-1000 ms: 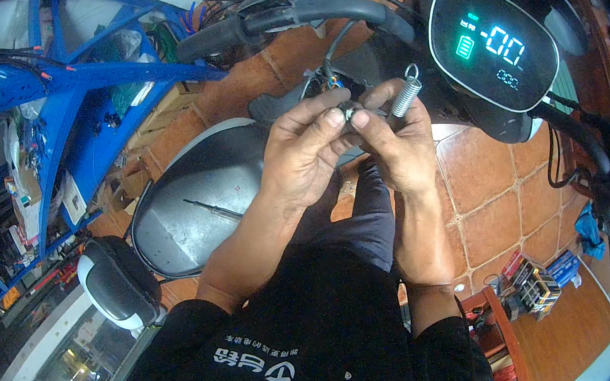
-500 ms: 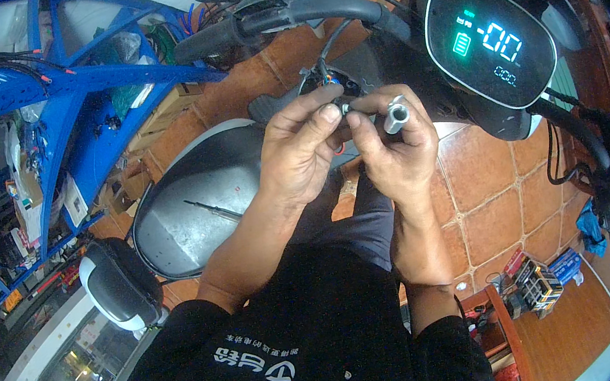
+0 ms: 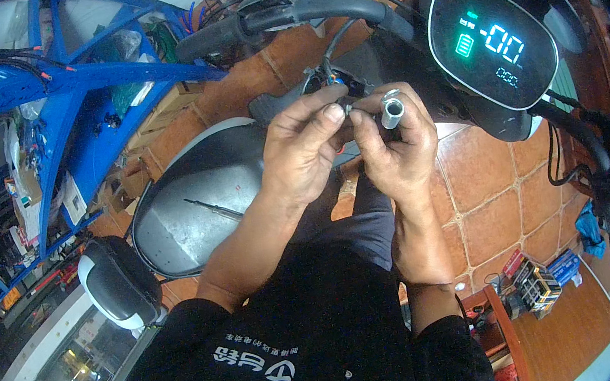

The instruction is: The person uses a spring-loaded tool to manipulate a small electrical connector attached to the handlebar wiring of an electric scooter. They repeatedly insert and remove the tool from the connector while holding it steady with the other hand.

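Over the scooter's front, my left hand [image 3: 302, 144] is closed, thumb and forefinger pinching a small metal fastener [image 3: 347, 109]. Its exact kind is too small to make out. My right hand [image 3: 399, 146] is closed round a silver socket wrench [image 3: 391, 111], whose hollow round end sticks out between the fingers. The right thumb and forefinger tips also meet the fastener. Just beyond my fingertips, coloured wires [image 3: 336, 78] show in an opened part of the scooter. Part of that opening is hidden by my hands.
A thin dark tool [image 3: 212, 208] lies on the black scooter seat [image 3: 170, 229] at left. The handlebar [image 3: 330, 6] crosses beyond my hands, with a lit display [image 3: 493, 43] at right. Blue shelving [image 3: 73, 90] stands far left; small boxes [image 3: 535, 289] sit on a wooden surface [image 3: 566, 329].
The socket wrench has tilted slightly in my right hand, its hollow end facing more toward me. Both hands stay in nearly the same place, fingertips still together at the fastener.
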Demonstrator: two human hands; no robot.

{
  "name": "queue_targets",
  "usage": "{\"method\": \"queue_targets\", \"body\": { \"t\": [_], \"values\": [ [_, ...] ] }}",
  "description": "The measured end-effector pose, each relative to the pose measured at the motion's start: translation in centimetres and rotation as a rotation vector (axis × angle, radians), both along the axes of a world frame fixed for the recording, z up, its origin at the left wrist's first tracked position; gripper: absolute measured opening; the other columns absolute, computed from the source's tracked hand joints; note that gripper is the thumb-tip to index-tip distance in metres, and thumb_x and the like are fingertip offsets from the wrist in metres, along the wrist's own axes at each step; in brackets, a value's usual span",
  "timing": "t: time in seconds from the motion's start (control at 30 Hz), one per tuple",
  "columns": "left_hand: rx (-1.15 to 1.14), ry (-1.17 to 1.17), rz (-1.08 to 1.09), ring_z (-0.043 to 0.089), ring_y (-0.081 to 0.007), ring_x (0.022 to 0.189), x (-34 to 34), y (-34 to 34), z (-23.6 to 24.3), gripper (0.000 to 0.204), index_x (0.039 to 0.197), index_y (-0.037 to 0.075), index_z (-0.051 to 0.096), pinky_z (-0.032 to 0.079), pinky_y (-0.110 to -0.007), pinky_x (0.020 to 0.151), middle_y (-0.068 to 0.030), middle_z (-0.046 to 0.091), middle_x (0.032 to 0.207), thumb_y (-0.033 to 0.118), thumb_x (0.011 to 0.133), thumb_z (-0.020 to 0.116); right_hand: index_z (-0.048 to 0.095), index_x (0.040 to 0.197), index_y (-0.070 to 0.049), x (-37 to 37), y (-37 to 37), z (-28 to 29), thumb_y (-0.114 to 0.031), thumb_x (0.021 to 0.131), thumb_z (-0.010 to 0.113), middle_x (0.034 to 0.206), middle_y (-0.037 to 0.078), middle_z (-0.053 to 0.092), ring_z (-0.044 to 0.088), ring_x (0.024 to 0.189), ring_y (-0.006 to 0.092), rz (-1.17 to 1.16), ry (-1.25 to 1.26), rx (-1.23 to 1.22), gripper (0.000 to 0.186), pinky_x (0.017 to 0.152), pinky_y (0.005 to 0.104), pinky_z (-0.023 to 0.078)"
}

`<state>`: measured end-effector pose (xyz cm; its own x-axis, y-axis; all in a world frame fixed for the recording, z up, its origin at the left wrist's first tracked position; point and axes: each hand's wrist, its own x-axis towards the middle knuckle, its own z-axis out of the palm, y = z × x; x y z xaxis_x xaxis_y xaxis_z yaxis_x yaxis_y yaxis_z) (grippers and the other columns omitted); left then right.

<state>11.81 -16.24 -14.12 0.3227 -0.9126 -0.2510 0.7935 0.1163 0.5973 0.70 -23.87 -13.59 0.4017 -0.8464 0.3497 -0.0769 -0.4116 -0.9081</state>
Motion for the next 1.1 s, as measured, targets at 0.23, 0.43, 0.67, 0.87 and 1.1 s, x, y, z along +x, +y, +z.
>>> {"method": "queue_targets", "body": {
  "t": [0.23, 0.43, 0.67, 0.87, 1.1],
  "values": [
    [0.007, 0.015, 0.002, 0.063, -0.0240, 0.097, -0.3, -0.1, 0.3, 0.026, 0.117, -0.001, 0.057, 0.054, -0.040, 0.085, -0.0151, 0.063, 0.108, 0.006, 0.092, 0.056, 0.058, 0.082, -0.001, 0.1, 0.0, -0.3, -0.001, 0.073, 0.070, 0.080, 0.013, 0.060, 0.061, 0.067, 0.0246, -0.037, -0.027, -0.054, 0.015, 0.058, 0.0321, 0.048],
    [-0.012, 0.093, -0.010, 0.064, -0.0263, 0.098, -0.2, -0.1, 0.3, 0.026, 0.118, 0.000, 0.057, 0.054, -0.040, 0.084, -0.0166, 0.063, 0.109, 0.007, 0.093, 0.054, 0.058, 0.085, -0.001, -0.2, 0.1, -0.1, -0.004, 0.079, 0.065, 0.081, 0.012, 0.060, 0.061, 0.069, 0.0227, -0.017, -0.076, -0.002, 0.010, 0.061, 0.0313, 0.048],
    [-0.007, 0.181, -0.088, 0.065, -0.0288, 0.095, 0.8, 0.2, 0.0, 0.027, 0.118, 0.002, 0.057, 0.053, -0.039, 0.086, -0.0180, 0.065, 0.105, 0.009, 0.093, 0.054, 0.048, 0.101, -0.002, -1.1, 0.3, -0.8, -0.045, 0.098, 0.039, 0.095, 0.016, 0.056, 0.055, 0.070, 0.0160, -0.147, -0.423, -0.016, 0.045, 0.058, 0.0245, 0.046],
    [-0.015, 0.205, -0.060, 0.064, -0.0268, 0.098, 0.4, 0.0, 0.4, 0.025, 0.117, 0.004, 0.059, 0.052, -0.041, 0.088, -0.0151, 0.065, 0.107, 0.008, 0.093, 0.054, 0.049, 0.101, 0.000, -1.3, 1.9, 0.3, -0.018, 0.094, 0.055, 0.100, 0.019, 0.057, 0.063, 0.084, 0.0234, -0.019, -0.226, -0.002, 0.020, 0.075, 0.0329, 0.054],
    [-0.032, 0.156, -0.037, 0.062, -0.0266, 0.102, 0.2, 0.1, 0.0, 0.025, 0.116, 0.005, 0.059, 0.051, -0.045, 0.089, -0.0141, 0.064, 0.109, 0.008, 0.092, 0.054, 0.058, 0.091, -0.001, -0.2, 2.7, 0.2, 0.007, 0.076, 0.067, 0.090, 0.017, 0.067, 0.067, 0.086, 0.0262, -0.078, -0.331, -0.022, 0.019, 0.077, 0.0328, 0.053]
  ]
}}
